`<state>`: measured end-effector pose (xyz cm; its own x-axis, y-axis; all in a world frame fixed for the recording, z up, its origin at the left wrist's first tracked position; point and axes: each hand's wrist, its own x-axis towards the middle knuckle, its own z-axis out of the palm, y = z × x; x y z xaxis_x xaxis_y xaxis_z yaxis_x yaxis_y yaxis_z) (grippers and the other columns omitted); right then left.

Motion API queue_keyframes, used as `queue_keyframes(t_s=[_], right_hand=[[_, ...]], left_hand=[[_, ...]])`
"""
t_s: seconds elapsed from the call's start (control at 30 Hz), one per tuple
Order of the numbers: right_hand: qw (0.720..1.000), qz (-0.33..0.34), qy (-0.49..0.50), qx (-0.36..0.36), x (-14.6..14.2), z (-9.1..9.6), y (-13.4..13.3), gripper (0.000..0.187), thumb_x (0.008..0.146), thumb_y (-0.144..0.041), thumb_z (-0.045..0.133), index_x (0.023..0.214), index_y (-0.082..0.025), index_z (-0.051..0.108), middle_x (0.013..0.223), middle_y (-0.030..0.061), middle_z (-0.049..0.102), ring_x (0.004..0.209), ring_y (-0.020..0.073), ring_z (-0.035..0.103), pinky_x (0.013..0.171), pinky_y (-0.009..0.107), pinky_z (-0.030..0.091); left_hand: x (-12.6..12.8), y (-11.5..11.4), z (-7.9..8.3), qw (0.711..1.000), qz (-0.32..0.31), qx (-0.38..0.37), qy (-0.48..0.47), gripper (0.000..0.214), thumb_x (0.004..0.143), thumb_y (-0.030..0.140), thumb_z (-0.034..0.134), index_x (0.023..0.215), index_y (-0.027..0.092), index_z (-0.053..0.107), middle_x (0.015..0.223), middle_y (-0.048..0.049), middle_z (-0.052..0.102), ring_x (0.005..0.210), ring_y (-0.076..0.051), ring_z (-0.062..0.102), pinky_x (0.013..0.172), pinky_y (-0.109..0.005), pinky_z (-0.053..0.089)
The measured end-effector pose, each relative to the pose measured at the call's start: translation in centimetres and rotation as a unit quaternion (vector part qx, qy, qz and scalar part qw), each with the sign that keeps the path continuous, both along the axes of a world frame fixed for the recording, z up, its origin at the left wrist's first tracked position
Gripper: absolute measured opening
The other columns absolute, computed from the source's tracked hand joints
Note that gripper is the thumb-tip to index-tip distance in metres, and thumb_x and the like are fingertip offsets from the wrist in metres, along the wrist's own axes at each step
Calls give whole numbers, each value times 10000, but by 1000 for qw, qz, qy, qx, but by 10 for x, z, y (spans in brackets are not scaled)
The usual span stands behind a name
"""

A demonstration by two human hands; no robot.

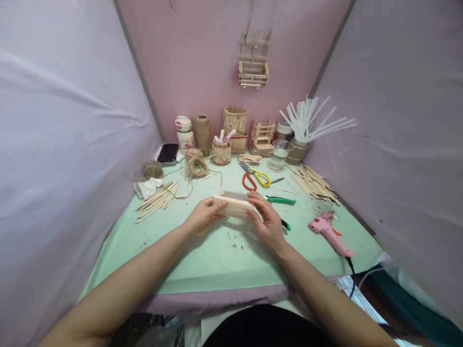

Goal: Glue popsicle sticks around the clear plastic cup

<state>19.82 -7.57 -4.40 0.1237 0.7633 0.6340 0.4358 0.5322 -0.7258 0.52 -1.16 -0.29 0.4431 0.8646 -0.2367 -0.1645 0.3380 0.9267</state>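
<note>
Head view: gripping pale rectangular wooden-stick piece (235, 208) with left hand (207, 213) and right hand (268, 224); probably light, stiff; best held by ends.

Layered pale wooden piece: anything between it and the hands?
Nothing visible: the layered pale wooden piece is held directly by the left hand at one end and the right hand at the other. The green-handled tool lies beyond the right hand, not between.
</note>
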Motion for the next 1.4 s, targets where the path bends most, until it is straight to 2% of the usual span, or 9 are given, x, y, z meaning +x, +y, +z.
queue_keyframes(t_s=[0.17,0.33,0.6,0.77,0.9,1.03,1.13,1.27,1.4], right_hand=[[1000,-6,-3,8,-2,3,-2,198,918,-257,568,1105,-244,633,1277,106,634,1281,248,537,1074,485,442],[1000,-10,6,10,-2,3,-2,157,909,-250,581,1054,-238,640,1248,106,650,1259,241,556,1064,476,452],[999,-20,-4,26,-3,5,-2,142,901,-241,587,1023,-235,659,1213,101,676,1246,248,571,1062,487,446],[999,-20,-9,31,-2,5,-2,141,904,-232,581,1026,-238,651,1210,102,676,1259,251,561,1078,504,428],[999,-16,-9,36,-2,4,-2,189,904,-240,578,1087,-242,624,1266,112,640,1269,244,549,1066,494,446],[998,-27,-29,55,-3,7,-3,318,886,-237,601,1203,-251,581,1358,127,575,1305,257,511,1071,514,435],[996,-29,-46,73,-3,11,-4,282,881,-211,606,1160,-252,614,1352,121,580,1314,270,503,1085,537,412],[995,-15,-48,83,-3,13,-5,208,888,-181,594,1068,-246,673,1311,119,608,1316,274,505,1072,521,437],[996,-21,-51,67,-3,13,-6,182,893,-201,593,1030,-253,702,1286,106,631,1312,276,511,1073,526,439]], left_hand=[[1,-3,0,1000,12,7,10,509,581,474,850,941,143,710,1224,-121,623,1008,-211,600,874,-339,484],[3,-6,-1,999,20,15,24,505,597,477,835,978,169,713,1299,-109,590,1064,-226,580,854,-327,485],[3,-7,-5,999,31,20,16,520,638,435,818,1068,171,691,1309,-100,579,1026,-194,579,820,-295,473],[2,-7,-7,999,33,14,18,624,654,417,815,1205,184,638,1137,-86,655,997,-188,596,845,-302,473],[2,-6,-11,999,33,16,10,658,660,415,817,1248,196,618,1105,-74,665,1004,-187,602,882,-316,473],[4,-8,-13,997,33,64,-9,489,683,403,806,1124,221,699,1336,-79,562,1073,-203,590,947,-355,477],[5,-10,-15,993,24,116,-8,313,706,408,787,919,181,757,1489,-74,414,1149,-236,556,1004,-380,464],[4,-10,-18,989,8,147,3,278,737,403,767,882,166,759,1509,-81,382,1266,-272,479,1051,-382,430],[4,-11,-17,989,5,146,-1,277,745,413,755,874,168,759,1507,-78,385,1254,-269,488,1041,-378,439]])
